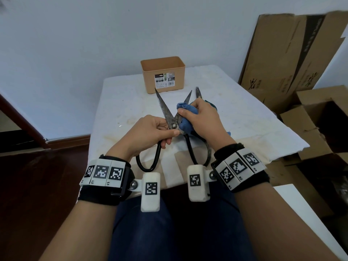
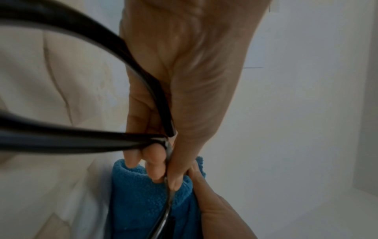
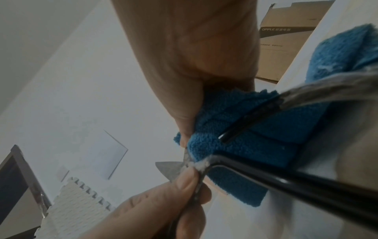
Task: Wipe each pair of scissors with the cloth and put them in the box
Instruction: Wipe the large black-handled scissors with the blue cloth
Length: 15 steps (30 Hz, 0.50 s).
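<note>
Both hands busy: left hand point(image 1: 150, 131) pinches scissors point(image 1: 170, 117), right hand point(image 1: 202, 117) clutches cloth point(image 1: 185, 125); carton point(image 3: 286, 32) reads "OPPLE".

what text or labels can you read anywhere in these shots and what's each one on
"OPPLE", followed by characters too blurred to read: on the leaning cardboard carton, right wrist view.
Label on the tan box: print and barcode too small to read.
Dark vertical print on the cardboard carton in the head view: unreadable.
Wrist bands: black-and-white square marker codes, tiny characters below them illegible.
Nothing readable on the scissors or the blue cloth.
</note>
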Available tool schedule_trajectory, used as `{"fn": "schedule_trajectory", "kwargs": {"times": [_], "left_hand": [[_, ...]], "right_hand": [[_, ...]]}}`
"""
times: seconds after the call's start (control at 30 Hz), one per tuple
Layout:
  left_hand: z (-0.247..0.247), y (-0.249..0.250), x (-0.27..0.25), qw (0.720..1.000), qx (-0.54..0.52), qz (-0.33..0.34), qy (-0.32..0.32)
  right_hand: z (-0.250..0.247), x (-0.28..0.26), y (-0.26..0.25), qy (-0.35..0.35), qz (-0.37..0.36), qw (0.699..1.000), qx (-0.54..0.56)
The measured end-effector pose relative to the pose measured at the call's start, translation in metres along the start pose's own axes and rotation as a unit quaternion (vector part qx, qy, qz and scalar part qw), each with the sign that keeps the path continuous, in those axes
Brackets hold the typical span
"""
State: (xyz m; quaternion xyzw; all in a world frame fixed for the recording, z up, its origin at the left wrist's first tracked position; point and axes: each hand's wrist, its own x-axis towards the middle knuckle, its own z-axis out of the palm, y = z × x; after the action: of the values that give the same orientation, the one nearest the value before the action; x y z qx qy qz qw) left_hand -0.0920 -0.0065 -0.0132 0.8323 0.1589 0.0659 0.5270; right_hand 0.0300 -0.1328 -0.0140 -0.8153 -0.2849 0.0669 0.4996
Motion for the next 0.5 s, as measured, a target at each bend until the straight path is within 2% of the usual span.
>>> {"fn": "schedule_trajectory", "kwargs": {"times": [0.33,0.43,0.5], "left_hand": [[0.0008,-0.0016,-0.0001,1.0,0.009,0.001,-0.009],[-0.0005,-0.0031,0.001,1.0,-0.01,-0.011,-0.017],[-0.0012,-0.0025,0.0013,1.0,-0.018,-0.018,-0.018]], "right_hand": [[-0.0085,0.0063,-0.0009,0.006,0.008,1.0,0.017],[-0.0068,0.0052,0.002,0.009,0.027,0.997,0.073],[-0.0096,0.0048,0.0026,0.044,0.043,0.993,0.105]]}}
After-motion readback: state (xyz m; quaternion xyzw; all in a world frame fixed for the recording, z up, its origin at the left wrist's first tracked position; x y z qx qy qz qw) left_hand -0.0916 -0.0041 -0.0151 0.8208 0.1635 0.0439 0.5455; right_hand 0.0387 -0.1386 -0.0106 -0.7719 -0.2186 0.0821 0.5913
